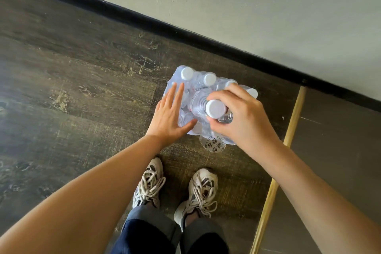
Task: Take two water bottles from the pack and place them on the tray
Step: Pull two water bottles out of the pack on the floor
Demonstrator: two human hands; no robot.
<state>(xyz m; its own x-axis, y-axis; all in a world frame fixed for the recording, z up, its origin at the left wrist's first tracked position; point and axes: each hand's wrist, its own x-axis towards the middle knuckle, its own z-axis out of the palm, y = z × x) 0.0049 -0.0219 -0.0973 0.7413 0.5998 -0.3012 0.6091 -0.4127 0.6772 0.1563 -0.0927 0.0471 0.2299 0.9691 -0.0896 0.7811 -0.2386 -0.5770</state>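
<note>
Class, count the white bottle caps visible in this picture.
5: four along the pack's far edge, one on the bottle gripped by the right hand. Hands may hide others.

We can find only one piece of writing: a round printed mark (214, 144) on a flap of the clear plastic wrap of the bottle pack (185, 80), at the edge nearest the feet. It holds a few dark Chinese characters inside a circle, turned away from us, and we cannot read them with any certainty. The white bottle caps (215, 108) we see carry no lettering that we can make out.
</note>
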